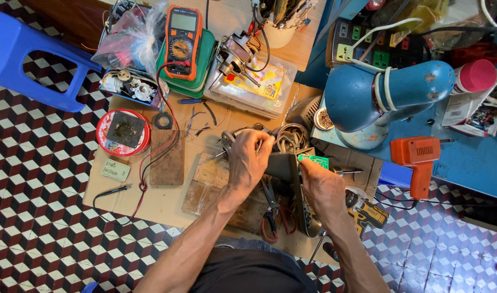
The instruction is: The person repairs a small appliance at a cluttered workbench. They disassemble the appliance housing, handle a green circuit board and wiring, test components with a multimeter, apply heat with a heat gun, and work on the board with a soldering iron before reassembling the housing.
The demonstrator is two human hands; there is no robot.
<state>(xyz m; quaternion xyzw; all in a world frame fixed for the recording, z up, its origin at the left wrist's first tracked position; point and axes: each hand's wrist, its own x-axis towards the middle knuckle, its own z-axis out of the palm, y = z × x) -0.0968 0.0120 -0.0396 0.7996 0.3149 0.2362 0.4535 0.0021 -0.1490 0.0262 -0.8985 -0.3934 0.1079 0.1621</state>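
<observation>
Your left hand [250, 157] lies over a dark flat plate [283, 165] in the middle of the cardboard sheet [167, 203], fingers curled down and pressing on its upper edge. Your right hand [321, 187] pinches a small green circuit board [314, 160] between thumb and fingertips, just beside the plate's right edge.

The board looks light, stiff and fragile, I think; hold it by the bare edges, not by the soldered parts. The plate seems rigid and heavier, with thin edges that may be sharp, so a flat palm is safer.

Above, an orange multimeter [182, 40] stands on a green box [200, 70]. To its right is a clear plastic box with a yellow printed card [262, 84]. At the left, a round red tin [123, 132] has a dark square on top, and below it lies a small pale green rectangular card [116, 170].
</observation>
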